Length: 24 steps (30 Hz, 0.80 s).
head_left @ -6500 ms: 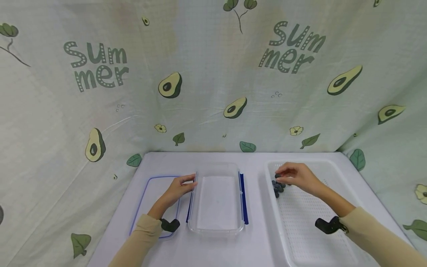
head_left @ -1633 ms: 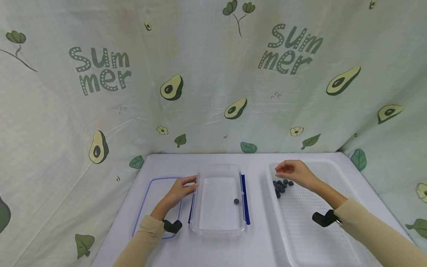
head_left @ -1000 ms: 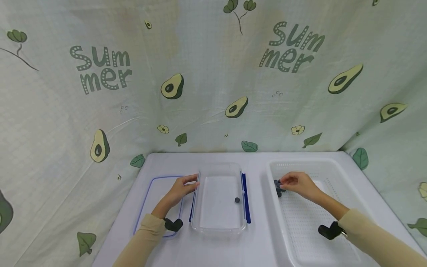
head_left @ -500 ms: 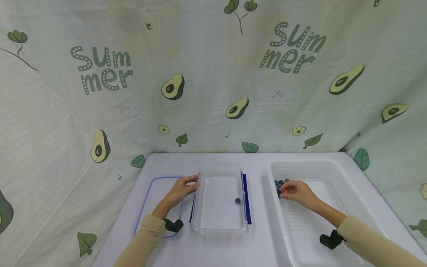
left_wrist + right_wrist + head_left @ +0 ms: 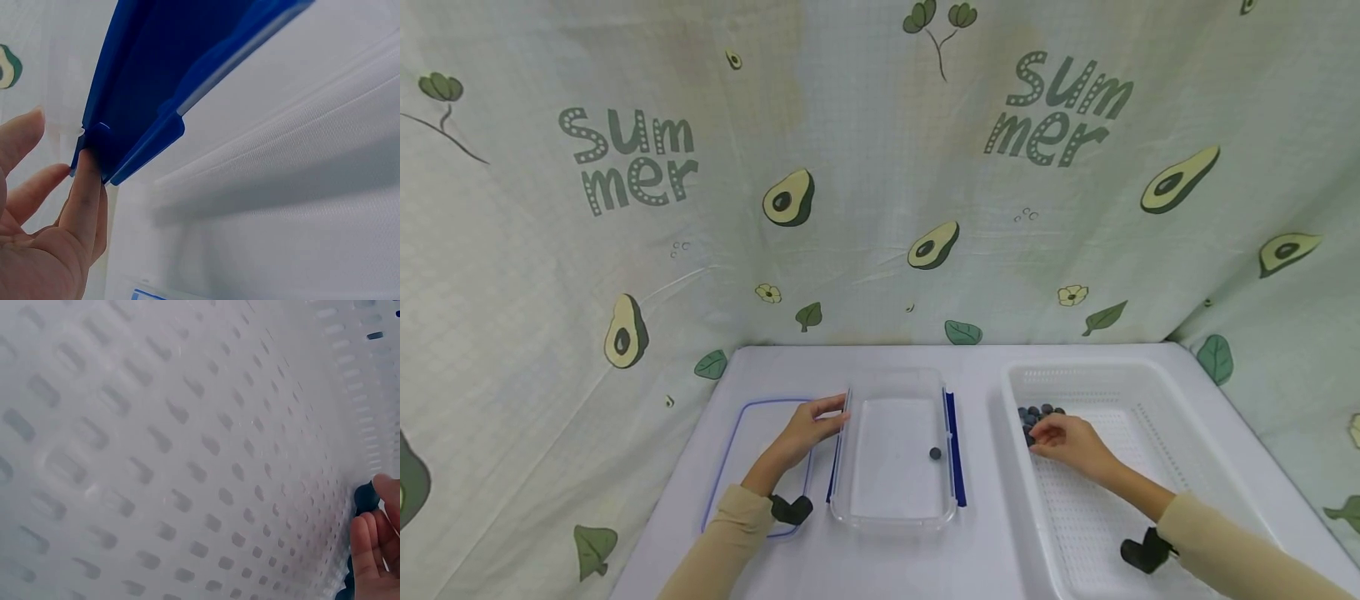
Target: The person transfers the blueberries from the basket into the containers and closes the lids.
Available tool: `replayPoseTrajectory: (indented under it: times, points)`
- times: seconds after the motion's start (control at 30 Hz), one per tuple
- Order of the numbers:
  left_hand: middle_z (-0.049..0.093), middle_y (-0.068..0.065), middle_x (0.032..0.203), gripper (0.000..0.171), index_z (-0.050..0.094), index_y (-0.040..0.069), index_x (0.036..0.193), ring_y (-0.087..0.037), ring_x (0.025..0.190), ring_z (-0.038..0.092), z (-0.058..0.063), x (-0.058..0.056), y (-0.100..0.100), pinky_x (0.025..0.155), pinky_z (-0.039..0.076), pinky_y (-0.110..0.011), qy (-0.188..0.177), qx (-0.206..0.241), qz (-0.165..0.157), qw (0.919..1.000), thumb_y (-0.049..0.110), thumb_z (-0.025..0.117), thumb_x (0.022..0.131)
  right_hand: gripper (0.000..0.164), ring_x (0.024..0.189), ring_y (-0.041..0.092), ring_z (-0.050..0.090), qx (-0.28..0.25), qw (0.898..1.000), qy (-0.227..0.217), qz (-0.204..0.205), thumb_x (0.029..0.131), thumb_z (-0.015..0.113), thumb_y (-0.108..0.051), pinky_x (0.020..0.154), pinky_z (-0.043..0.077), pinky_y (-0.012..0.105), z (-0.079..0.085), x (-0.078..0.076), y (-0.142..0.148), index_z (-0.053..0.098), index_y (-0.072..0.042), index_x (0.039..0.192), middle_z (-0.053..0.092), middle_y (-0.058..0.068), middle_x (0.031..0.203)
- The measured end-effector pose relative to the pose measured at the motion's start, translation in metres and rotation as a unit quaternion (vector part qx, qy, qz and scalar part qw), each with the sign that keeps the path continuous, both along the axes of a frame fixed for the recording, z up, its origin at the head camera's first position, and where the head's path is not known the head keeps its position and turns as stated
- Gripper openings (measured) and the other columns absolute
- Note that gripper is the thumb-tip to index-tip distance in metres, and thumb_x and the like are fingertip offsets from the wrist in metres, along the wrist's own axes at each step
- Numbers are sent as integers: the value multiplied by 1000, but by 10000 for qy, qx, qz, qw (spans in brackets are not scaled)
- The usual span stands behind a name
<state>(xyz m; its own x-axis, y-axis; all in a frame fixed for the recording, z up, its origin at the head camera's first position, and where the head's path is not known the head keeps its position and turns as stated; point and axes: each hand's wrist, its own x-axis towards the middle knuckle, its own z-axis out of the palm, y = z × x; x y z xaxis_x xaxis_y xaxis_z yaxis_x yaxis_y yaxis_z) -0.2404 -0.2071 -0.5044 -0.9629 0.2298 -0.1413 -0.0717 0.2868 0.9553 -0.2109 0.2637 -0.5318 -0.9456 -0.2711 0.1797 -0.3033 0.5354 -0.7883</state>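
Your left hand point(image 5: 805, 429) rested fairly straight fingers against the blue flap point(image 5: 156, 56) of the clear container point(image 5: 883, 467), where a lone berry point(image 5: 936, 453) lay near the right wall; your right hand point(image 5: 1071, 442), cut off in its wrist view, seemed to pinch a dark berry point(image 5: 367, 497) beside the cluster point(image 5: 1033, 412) in the white basket point(image 5: 1075, 525)

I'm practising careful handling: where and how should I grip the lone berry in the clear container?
Pinch the lone berry across its middle, probably from above: it is round, and the clear container is open on top with walls around.
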Motion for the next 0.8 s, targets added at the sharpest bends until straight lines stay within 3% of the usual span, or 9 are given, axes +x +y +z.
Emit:
replayPoseTrajectory:
  times: [0.37, 0.8]
  points:
    - [49, -23, 145, 57, 50, -1, 144, -38, 126, 54, 1, 3, 1, 101, 50, -42, 58, -10, -32, 10000, 20, 71, 95, 23, 72, 7, 62, -274, 9983, 483, -199, 73, 83, 8, 62, 57, 21, -7, 7, -7, 69, 7, 92, 68, 10, 83]
    - [49, -22, 145, 57, 51, 0, 143, -39, 126, 54, 1, 3, 0, 101, 50, -43, 101, -56, 12, 9999, 22, 71, 95, 26, 66, 10, 62, 67, 9928, 1022, -614, 69, 84, 13, 57, 54, 19, -14, 9, -15, 68, 3, 87, 67, 7, 80]
